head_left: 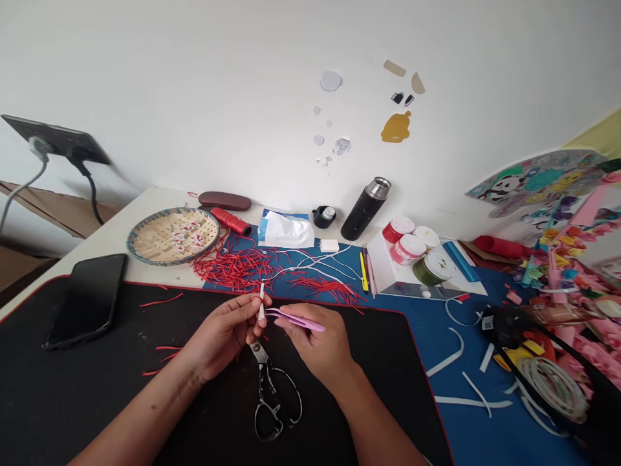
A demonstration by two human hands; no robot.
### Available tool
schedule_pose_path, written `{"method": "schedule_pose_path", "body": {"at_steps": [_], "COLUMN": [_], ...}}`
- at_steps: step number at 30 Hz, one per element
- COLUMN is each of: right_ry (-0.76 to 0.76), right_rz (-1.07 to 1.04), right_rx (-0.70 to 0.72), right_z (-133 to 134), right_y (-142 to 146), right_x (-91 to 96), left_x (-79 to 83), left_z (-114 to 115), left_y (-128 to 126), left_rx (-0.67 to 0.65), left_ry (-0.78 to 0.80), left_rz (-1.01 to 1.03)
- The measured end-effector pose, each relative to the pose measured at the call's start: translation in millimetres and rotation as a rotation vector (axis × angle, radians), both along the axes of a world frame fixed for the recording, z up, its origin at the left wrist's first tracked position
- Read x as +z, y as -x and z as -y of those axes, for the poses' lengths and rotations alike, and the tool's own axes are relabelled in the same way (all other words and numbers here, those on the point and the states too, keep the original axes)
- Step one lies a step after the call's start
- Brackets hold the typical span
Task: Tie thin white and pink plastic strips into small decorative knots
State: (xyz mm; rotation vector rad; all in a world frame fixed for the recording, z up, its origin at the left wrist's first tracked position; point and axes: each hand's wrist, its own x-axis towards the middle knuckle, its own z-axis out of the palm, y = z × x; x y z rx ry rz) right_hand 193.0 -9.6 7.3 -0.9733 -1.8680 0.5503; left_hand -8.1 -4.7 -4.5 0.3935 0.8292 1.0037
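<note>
Left hand (pixel 230 327): grasping a small white strip (pixel 262 311), pinched upright between thumb and fingertips over the front part of the black mat (pixel 378 362). A bit of red crosses the strip near its middle; whether it goes all the way round I cannot tell from where I stand. The pinch sits on one side only, presumably so the other side stays free for the tool.

Right hand (pixel 323 340): grasping pink tweezers (pixel 301 321) between thumb and fingers, much like a pen, tips pointing left at the strip. Tips are right beside it — contact unclear. My reading: the grip is chosen for fine control, since fingertips alone would be clumsy on so slight a piece.

Scissors (pixel 268 404) lie on the mat below the hands, handles toward the person, blades partly hidden by the left hand; probably set that way for a quick pick-up.

Beyond the hands, a loose heap of red cords (pixel 230 270) lies within easy reach, the red spool (pixel 231 222) behind it. To the left, a woven basket (pixel 140 249) holds small red-and-white pieces (pixel 189 236) — its low rim likely keeps such light bits together. The phone (pixel 92 291) rests at the mat's left, apart from both hands. Loose white strips (pixel 470 402) are scattered on the blue surface (pixel 412 323) to the right, seemingly in no order.
</note>
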Motion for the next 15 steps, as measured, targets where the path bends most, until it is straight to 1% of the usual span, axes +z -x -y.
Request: {"method": "schedule_pose_path", "body": {"at_steps": [6,15], "right_ry": [0.026,-0.006], "right_rz": [-0.015,-0.041], "right_rx": [0.012,0.050], "right_z": [1.4,2.0], "right_y": [0.5,2.4], "right_x": [-0.6,2.2], "left_x": [-1.7,-0.4], "left_z": [1.1,0.9], "left_y": [0.1,-0.3], "left_rx": [-0.051,-0.087], "left_ry": [0.019,0.077], "left_rz": [0.039,0.105]}}
